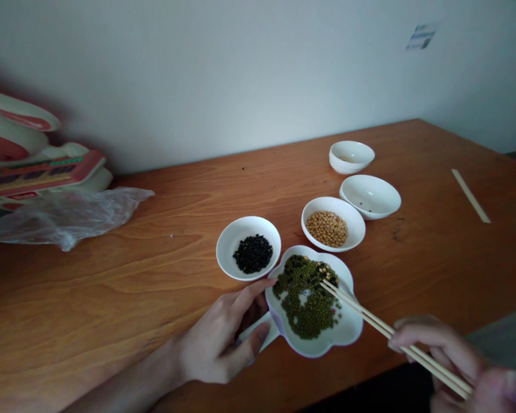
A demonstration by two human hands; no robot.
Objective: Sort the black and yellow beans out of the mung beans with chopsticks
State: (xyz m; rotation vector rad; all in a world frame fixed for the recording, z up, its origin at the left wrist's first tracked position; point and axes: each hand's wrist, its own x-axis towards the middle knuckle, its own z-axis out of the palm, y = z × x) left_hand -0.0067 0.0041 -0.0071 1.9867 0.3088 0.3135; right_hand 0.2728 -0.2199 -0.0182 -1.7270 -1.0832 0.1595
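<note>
Watching from my end on the head cam, only view I've got. The L hand (217, 338) is wrapped around the small handle of a white scalloped dish w/ a purple-ish edge (348, 330). Fingers (249, 295) are clenched under and along the dish, thumb (258, 338) pressed on the handle, so it's firmly held. The R hand (451, 361) is at the lower right, fingers (430, 338) closed around a pair of wooden chopsticks (361, 321). Tips are over the dish's far right side, right at the mixed beans (305, 298); can't tell if they've pinched any. Those beans sit in the dish: mostly green mung, w/ black beans and a few yellow soybeans.

Just past the dish: white bowl of black beans (227, 246) on the left, white bowl of soybeans (352, 226) on the right. Further back are two more white bowls (389, 198) (361, 150), w/ only specks inside. All on a wooden table (112, 298). Pale strip (470, 195) lies far right. Far left, a crumpled plastic bag (64, 218) beside red-and-white packaging (38, 172).
</note>
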